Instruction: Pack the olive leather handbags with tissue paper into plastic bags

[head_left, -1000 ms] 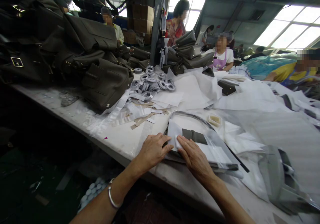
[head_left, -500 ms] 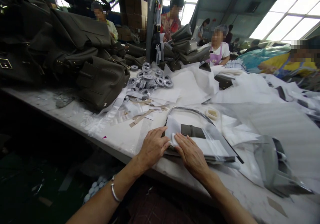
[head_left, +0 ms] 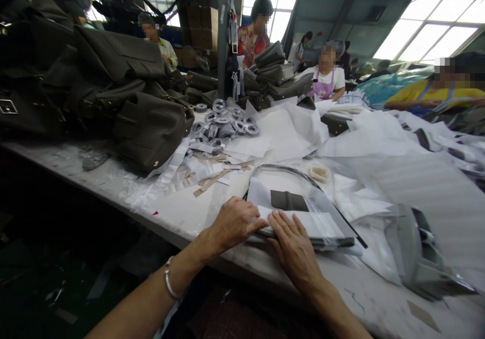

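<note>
A dark olive handbag (head_left: 290, 201) lies flat on the table, mostly covered by a white wrapping sheet (head_left: 322, 224), with its strap flap showing and its handle arching away from me. At the sheet's left end, my left hand (head_left: 234, 224) is closed, fingers bent and thumb pointing right, pinching the edge of the sheet; the fingertips are partly hidden. My right hand (head_left: 293, 243) rests on the sheet near the bag's front edge, its fingers stretched out and lying flat.
Dark handbags (head_left: 151, 129) are heaped at the left. Wrapped coiled straps (head_left: 223, 127) lie behind paper scraps. A small tub (head_left: 319, 174) stands beyond the bag, a grey tape dispenser-like object (head_left: 415, 258) at the right. White sheets (head_left: 409, 177) cover the right side. Several people work across the table.
My left hand's fingers have curled in and its thumb now points right. My right hand has shifted slightly, and the white sheet beneath it looks flatter. The view has moved a little.
</note>
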Demonstrator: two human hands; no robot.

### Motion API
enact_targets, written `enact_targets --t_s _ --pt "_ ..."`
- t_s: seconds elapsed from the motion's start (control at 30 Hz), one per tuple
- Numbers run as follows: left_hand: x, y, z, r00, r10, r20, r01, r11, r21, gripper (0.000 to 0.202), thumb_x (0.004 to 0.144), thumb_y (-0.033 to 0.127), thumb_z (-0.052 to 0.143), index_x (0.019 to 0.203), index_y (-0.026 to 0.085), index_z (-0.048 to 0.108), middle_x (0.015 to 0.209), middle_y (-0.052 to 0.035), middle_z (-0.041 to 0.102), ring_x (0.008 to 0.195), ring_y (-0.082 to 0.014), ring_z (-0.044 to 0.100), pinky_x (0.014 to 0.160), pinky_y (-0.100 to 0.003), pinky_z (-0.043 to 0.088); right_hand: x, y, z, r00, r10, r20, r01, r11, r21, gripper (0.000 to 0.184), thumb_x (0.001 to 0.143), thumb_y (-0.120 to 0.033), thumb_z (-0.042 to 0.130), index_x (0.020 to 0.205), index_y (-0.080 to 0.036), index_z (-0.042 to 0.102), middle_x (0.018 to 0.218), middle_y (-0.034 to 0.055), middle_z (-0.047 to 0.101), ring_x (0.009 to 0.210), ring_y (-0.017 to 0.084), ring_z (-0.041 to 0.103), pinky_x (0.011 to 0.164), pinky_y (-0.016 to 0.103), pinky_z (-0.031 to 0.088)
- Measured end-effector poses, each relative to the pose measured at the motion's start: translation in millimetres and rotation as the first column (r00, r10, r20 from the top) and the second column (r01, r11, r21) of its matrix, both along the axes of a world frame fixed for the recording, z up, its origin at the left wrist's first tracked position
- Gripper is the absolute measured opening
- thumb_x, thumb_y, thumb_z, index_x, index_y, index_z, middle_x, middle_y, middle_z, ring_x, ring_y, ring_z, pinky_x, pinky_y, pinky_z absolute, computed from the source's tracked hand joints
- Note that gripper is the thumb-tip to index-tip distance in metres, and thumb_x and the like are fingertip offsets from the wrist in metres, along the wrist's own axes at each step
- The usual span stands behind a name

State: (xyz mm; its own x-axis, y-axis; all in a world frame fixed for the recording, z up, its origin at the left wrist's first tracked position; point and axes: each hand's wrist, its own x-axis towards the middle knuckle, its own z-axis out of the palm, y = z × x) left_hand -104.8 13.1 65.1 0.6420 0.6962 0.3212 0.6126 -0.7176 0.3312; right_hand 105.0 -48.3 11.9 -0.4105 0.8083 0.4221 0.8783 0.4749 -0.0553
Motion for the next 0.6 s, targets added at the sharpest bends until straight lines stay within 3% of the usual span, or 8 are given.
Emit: enact_targets --t_s 0.07,0.13,0.23,0.33,0.4,0.5,0.6 --pt "17 23 12.8 0.997 0.016 -0.074 -0.009 0.996 0.090 0.031 0.100 0.043 0.047 0.114 0.020 0.063 0.117 -0.0072 0.068 0.114 -0.0206 0.061 0.099 -0.035 0.040 -1 0 -2.2 1.000 -0.009 -0.002 0.009 1.000 0.016 0.044 0.094 -0.021 0.051 0.139 -0.019 0.049 0.139 0.0121 0.059 0.131 0.030 0.051 0.114 0.055 0.030" --pt "33 47 11.2 0.983 0.063 -0.171 -0.039 0.990 0.138 0.034 0.097 0.044 0.053 0.119 0.018 0.061 0.128 -0.0121 0.062 0.125 -0.0259 0.052 0.108 -0.043 0.033 -2 0 -2.9 1.000 -0.025 -0.009 0.025 0.999 0.028 0.044 0.094 -0.020 0.051 0.138 -0.019 0.050 0.140 0.0117 0.059 0.131 0.030 0.051 0.114 0.054 0.029" --pt "45 73 -11.2 0.969 0.098 -0.227 -0.074 0.991 0.112 0.034 0.095 0.046 0.055 0.098 0.015 0.067 0.105 -0.0125 0.069 0.108 -0.0280 0.060 0.101 -0.047 0.038 -5 0 -3.2 0.998 -0.044 -0.040 0.045 0.998 0.034 0.042 0.094 -0.019 0.051 0.136 -0.018 0.051 0.139 0.0116 0.060 0.130 0.030 0.052 0.114 0.053 0.028" --pt "45 84 -33.9 0.966 0.113 -0.233 -0.092 0.991 0.098 0.040 0.098 0.049 0.047 0.096 0.014 0.066 0.100 -0.0115 0.069 0.104 -0.0266 0.060 0.099 -0.045 0.038 -6 0 -3.0 0.997 -0.053 -0.064 0.054 0.999 0.005 0.042 0.093 -0.019 0.052 0.135 -0.018 0.052 0.138 0.0110 0.060 0.131 0.030 0.051 0.114 0.053 0.029" --pt "43 88 -40.2 0.967 0.109 -0.230 -0.092 0.992 0.084 0.042 0.100 0.049 0.043 0.098 0.014 0.066 0.100 -0.0104 0.069 0.104 -0.0258 0.060 0.101 -0.045 0.037 -6 0 -2.4 0.996 -0.061 -0.068 0.060 0.998 -0.018 0.043 0.092 -0.019 0.053 0.135 -0.019 0.053 0.138 0.0110 0.060 0.131 0.030 0.051 0.115 0.053 0.029" --pt "43 90 -34.6 0.971 0.087 -0.224 -0.076 0.995 0.057 0.042 0.101 0.049 0.040 0.100 0.015 0.066 0.101 -0.0098 0.070 0.106 -0.0261 0.061 0.107 -0.052 0.032 -6 1 -1.7 0.996 -0.068 -0.060 0.066 0.997 -0.024 0.042 0.092 -0.017 0.052 0.134 -0.019 0.054 0.137 0.0122 0.061 0.130 0.030 0.052 0.114 0.054 0.029" --pt "40 79 -17.4 0.981 0.033 -0.189 -0.021 0.998 0.066 0.040 0.101 0.046 0.043 0.121 0.017 0.061 0.126 -0.0136 0.064 0.127 -0.0295 0.051 0.114 -0.061 0.019 -7 2 -1.8 0.996 -0.068 -0.057 0.067 0.998 -0.018 0.042 0.092 -0.017 0.051 0.134 -0.018 0.054 0.137 0.0132 0.061 0.130 0.031 0.053 0.113 0.055 0.031"
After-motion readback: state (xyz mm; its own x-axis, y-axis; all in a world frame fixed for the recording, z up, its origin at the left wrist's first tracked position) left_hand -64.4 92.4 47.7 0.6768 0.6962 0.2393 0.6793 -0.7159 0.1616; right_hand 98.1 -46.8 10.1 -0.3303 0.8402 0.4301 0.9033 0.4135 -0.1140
